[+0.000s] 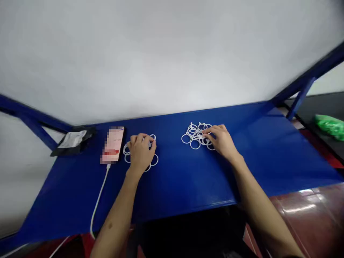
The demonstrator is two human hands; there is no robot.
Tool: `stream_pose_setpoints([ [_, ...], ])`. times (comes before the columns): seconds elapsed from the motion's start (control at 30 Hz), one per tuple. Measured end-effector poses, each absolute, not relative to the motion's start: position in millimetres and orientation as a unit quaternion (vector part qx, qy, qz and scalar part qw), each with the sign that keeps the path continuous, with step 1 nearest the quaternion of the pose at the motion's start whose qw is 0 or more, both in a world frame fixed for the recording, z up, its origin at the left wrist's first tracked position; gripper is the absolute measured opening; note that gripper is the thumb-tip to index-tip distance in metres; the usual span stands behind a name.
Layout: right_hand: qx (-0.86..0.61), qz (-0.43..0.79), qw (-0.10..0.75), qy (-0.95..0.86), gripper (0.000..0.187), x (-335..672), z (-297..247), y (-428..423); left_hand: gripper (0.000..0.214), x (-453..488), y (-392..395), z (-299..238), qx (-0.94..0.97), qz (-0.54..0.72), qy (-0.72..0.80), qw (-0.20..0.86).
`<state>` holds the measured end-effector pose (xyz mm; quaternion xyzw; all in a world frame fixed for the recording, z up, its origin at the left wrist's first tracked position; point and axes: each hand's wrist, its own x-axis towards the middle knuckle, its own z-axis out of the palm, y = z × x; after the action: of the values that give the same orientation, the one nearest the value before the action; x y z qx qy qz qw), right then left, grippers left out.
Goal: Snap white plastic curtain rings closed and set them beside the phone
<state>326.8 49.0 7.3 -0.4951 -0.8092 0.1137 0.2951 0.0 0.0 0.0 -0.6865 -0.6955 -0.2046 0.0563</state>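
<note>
My left hand [140,152] is over a loose group of white plastic rings [154,160] at the left middle of the blue table. Its fingers are curled downward, and what lies beneath them is mostly hidden. To the right, a denser heap of similar white rings [195,144] overlaps in a tangle; some show a small knob on the rim, like curtain rings. My right hand [219,139] reaches into this heap from its right side. Its thumb and forefinger pinch together at a white ring, with the other fingers bent behind.
A phone [113,145] with a lit screen lies left of my left hand, its white cable [100,197] running over the front edge. A black package [73,139] with a white label sits at the far left. Blue braces [301,96] flank the blue table [177,182]; a white wall rises behind.
</note>
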Motion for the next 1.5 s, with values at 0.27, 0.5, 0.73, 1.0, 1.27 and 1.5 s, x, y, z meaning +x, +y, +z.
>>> stream_pose_setpoints([
  [0.27, -0.503, 0.088, 0.325, -0.796, 0.016, 322.5, 15.3, 47.1, 0.008, 6.7, 0.9, 4.0, -0.703, -0.350, -0.619, -0.011],
  [0.5, -0.467, 0.040, 0.385, -0.795, 0.014, 299.1, 18.7, 31.6, 0.009, 17.1, -4.6, 9.7, -0.748, -0.378, -0.545, -0.021],
  [0.73, -0.391, 0.157, 0.365, -0.830, 0.035, 257.5, 6.1, -0.2, 0.017, 29.5, -11.9, 5.6, -0.833, -0.341, -0.436, -0.006],
  [1.0, -0.435, 0.376, 0.375, -0.728, 0.020, 252.7, 1.9, -0.5, 0.019, 38.2, -17.5, -1.8, -0.848, -0.356, -0.392, 0.026],
  [1.27, -0.414, 0.441, 0.386, -0.696, 0.025, 251.5, -1.6, -1.7, 0.024, 39.7, -14.4, -0.4, -0.822, -0.388, -0.411, -0.068],
  [1.5, -0.434, 0.410, 0.367, -0.713, 0.015, 247.9, -2.8, -4.8, 0.015, 38.9, -14.6, -0.1, -0.836, -0.358, -0.403, -0.100],
])
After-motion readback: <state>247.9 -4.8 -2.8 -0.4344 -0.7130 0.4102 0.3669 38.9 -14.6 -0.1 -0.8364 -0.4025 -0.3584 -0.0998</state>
